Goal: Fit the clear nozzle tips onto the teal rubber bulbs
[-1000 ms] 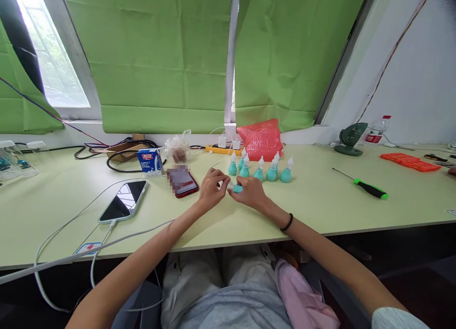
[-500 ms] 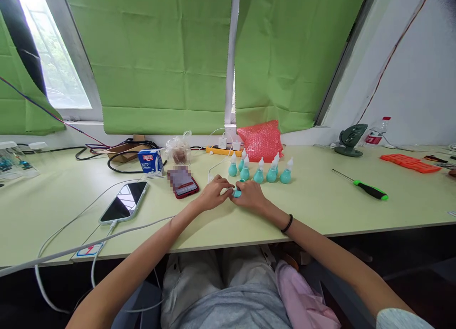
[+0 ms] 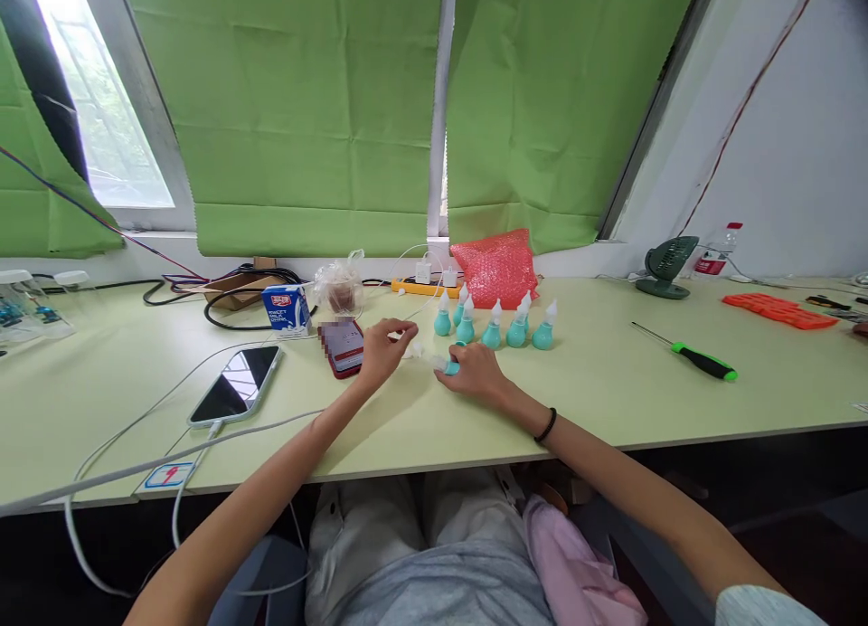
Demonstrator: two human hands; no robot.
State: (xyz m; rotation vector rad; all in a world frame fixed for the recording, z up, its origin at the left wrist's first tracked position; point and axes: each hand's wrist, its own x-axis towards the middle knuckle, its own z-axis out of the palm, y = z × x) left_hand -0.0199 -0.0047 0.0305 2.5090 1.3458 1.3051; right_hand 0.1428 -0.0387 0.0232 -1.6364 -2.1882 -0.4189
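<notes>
My right hand [image 3: 476,371] is closed around a teal squeeze bulb [image 3: 451,367], whose whitish, see-through end points left. My left hand [image 3: 385,347] is raised a little to the left, thumb and fingers pinched together; whatever is between them is too small to make out. Just below its fingertips, small clear-white pieces [image 3: 413,351] show near the tabletop. Behind my right hand stand several teal bulbs [image 3: 492,336] with pointed translucent nozzles, upright in a loose group.
A red phone [image 3: 344,347] lies behind my left hand, with a white-edged phone [image 3: 237,384] on a cable farther left. A blue milk carton [image 3: 287,308] and a red bubble-wrap bag [image 3: 496,269] stand behind. To the right are a screwdriver [image 3: 702,359] and a small fan [image 3: 665,266].
My left hand has moved left and slightly up, away from the bulb's end, uncovering it and the small clear-white pieces. My right hand has stayed in place with the squeeze bulb.
</notes>
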